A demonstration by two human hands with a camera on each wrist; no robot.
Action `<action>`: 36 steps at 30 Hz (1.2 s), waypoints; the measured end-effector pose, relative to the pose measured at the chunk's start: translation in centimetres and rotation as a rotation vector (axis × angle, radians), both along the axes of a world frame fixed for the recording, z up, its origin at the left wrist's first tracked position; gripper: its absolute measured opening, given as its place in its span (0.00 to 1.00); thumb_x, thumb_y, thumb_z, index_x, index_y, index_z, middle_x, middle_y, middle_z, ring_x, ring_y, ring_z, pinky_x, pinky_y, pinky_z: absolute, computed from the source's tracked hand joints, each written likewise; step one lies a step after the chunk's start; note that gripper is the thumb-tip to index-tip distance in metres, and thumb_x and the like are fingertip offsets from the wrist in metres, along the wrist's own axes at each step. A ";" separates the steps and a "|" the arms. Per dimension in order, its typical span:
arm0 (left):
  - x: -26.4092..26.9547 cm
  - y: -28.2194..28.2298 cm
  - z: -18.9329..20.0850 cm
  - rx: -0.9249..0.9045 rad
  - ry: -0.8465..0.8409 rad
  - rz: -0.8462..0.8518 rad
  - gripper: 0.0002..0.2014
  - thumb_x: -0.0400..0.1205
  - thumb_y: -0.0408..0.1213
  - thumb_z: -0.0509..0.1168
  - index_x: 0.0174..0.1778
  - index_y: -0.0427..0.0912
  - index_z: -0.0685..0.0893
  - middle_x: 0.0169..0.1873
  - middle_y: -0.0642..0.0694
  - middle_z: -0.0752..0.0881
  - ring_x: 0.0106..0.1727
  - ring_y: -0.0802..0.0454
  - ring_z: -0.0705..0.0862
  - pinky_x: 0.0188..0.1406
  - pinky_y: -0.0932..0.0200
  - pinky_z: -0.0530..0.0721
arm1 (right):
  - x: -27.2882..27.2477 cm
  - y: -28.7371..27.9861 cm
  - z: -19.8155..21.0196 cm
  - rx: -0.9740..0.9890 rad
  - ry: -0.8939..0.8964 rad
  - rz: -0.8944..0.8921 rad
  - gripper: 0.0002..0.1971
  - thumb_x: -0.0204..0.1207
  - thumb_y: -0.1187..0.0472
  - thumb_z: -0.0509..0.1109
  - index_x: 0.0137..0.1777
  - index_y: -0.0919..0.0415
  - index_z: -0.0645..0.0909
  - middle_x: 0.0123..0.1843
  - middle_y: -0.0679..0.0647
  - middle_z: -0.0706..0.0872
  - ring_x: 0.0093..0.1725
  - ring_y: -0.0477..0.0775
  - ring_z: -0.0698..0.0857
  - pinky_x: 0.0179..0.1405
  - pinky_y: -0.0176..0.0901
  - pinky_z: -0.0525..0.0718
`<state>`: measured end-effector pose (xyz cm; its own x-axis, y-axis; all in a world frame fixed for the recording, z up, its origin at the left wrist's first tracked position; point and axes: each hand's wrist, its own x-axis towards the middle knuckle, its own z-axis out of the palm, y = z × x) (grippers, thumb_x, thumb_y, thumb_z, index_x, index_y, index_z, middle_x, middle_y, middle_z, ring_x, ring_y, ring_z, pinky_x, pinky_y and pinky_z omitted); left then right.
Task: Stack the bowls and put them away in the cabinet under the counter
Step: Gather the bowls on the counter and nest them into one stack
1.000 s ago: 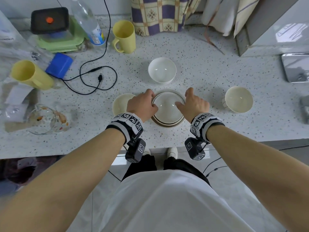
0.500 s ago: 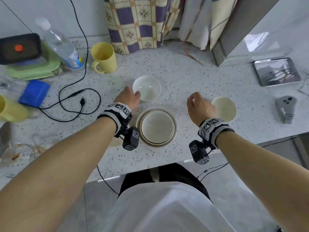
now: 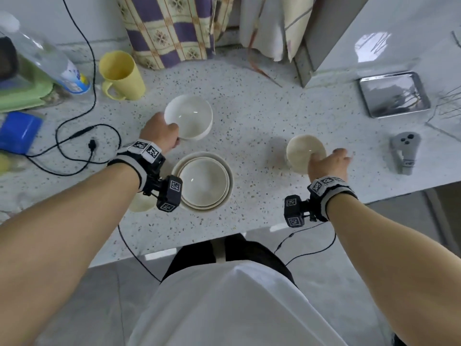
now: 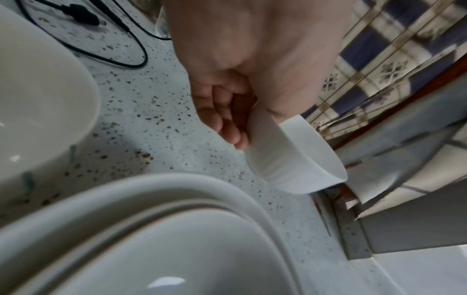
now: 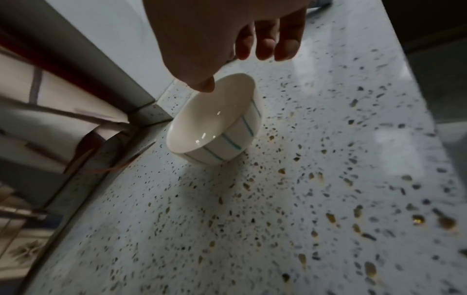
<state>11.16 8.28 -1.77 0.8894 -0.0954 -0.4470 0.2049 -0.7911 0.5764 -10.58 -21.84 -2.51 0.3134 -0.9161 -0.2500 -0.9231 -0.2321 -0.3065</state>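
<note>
Two nested bowls [image 3: 203, 182] sit on the speckled counter [image 3: 249, 121] near its front edge, the smaller inside the wider; nothing lies in them. Behind them stands a white bowl [image 3: 188, 120], gripped at its near-left rim by the left hand [image 3: 159, 132]. The left wrist view shows what the head view hides: the fingers [image 4: 222, 117] curl against the outer wall with the thumb over the rim, and the bowl appears tilted, though whether it is clear of the counter cannot be told. To the right, well apart, is a striped bowl [image 3: 305, 152]. The right hand [image 3: 328, 164] is at its near rim; the right wrist view shows the thumb dipping inside the rim and the other fingers [image 5: 265, 46] hanging outside, loosely bent, and a closed grip is not evident. Blue stripes on the wall show only in that view. A fifth bowl [image 3: 141, 203] is mostly hidden under the left wrist camera.

Further out: a yellow mug [image 3: 122, 74], a black cable [image 3: 74, 136], a blue box [image 3: 18, 132] cut off at the left edge, a plastic bottle [image 3: 50, 61], a metal tray [image 3: 394, 94], and a grey device [image 3: 405, 152]
</note>
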 end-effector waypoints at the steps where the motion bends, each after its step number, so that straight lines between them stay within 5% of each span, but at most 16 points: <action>1: -0.2 -0.2 0.6 -0.050 -0.021 0.012 0.22 0.76 0.39 0.57 0.66 0.36 0.78 0.34 0.42 0.90 0.35 0.42 0.91 0.45 0.45 0.91 | 0.0 0.0 -0.3 0.036 0.008 -0.019 0.26 0.78 0.49 0.61 0.71 0.64 0.67 0.66 0.64 0.76 0.54 0.71 0.84 0.52 0.63 0.84; 8: -3.3 -0.4 4.0 -0.148 -0.096 -0.054 0.16 0.80 0.37 0.55 0.61 0.38 0.79 0.39 0.45 0.88 0.37 0.43 0.92 0.45 0.39 0.91 | 0.3 0.3 -1.5 0.194 0.001 -0.020 0.19 0.81 0.60 0.57 0.69 0.68 0.72 0.62 0.67 0.84 0.57 0.69 0.85 0.52 0.56 0.82; 13: -5.9 1.9 4.4 -0.083 -0.119 -0.102 0.17 0.84 0.39 0.56 0.68 0.43 0.74 0.50 0.42 0.88 0.42 0.41 0.91 0.47 0.39 0.89 | 1.2 2.2 -1.8 0.244 -0.063 0.002 0.20 0.81 0.65 0.57 0.72 0.70 0.70 0.66 0.68 0.82 0.62 0.69 0.84 0.45 0.49 0.75; 17: -7.2 4.8 4.5 0.022 -0.079 -0.187 0.17 0.86 0.41 0.57 0.70 0.43 0.74 0.54 0.41 0.88 0.45 0.40 0.90 0.48 0.40 0.89 | 2.9 4.4 -2.4 0.339 -0.215 0.044 0.20 0.79 0.65 0.58 0.69 0.72 0.76 0.62 0.71 0.85 0.50 0.67 0.85 0.33 0.43 0.76; 23: -9.0 7.4 4.1 0.152 -0.146 -0.286 0.15 0.87 0.40 0.59 0.69 0.44 0.78 0.46 0.42 0.90 0.42 0.43 0.89 0.45 0.49 0.86 | 4.8 8.9 -1.2 0.371 -0.488 0.243 0.07 0.77 0.65 0.58 0.46 0.66 0.78 0.42 0.67 0.86 0.41 0.64 0.84 0.31 0.41 0.75; 27: -9.7 6.9 3.1 0.116 -0.218 -0.286 0.15 0.86 0.40 0.59 0.68 0.43 0.79 0.47 0.43 0.89 0.47 0.41 0.88 0.47 0.49 0.85 | 5.7 10.8 0.0 0.377 -0.601 0.334 0.09 0.75 0.63 0.57 0.39 0.65 0.76 0.35 0.62 0.80 0.34 0.58 0.77 0.28 0.40 0.69; 33: -11.0 4.4 1.2 0.183 -0.307 -0.390 0.17 0.88 0.42 0.57 0.73 0.44 0.75 0.41 0.38 0.89 0.44 0.36 0.86 0.42 0.47 0.81 | 5.9 12.1 1.4 0.377 -0.647 0.451 0.16 0.76 0.60 0.56 0.42 0.73 0.79 0.33 0.67 0.80 0.33 0.57 0.77 0.30 0.47 0.73; 36: -11.4 3.6 0.0 0.263 -0.333 -0.418 0.16 0.88 0.42 0.57 0.71 0.44 0.75 0.42 0.37 0.89 0.44 0.35 0.87 0.36 0.50 0.76 | 5.8 12.3 1.9 0.360 -0.612 0.506 0.16 0.76 0.59 0.56 0.42 0.72 0.80 0.31 0.62 0.79 0.32 0.57 0.77 0.30 0.47 0.74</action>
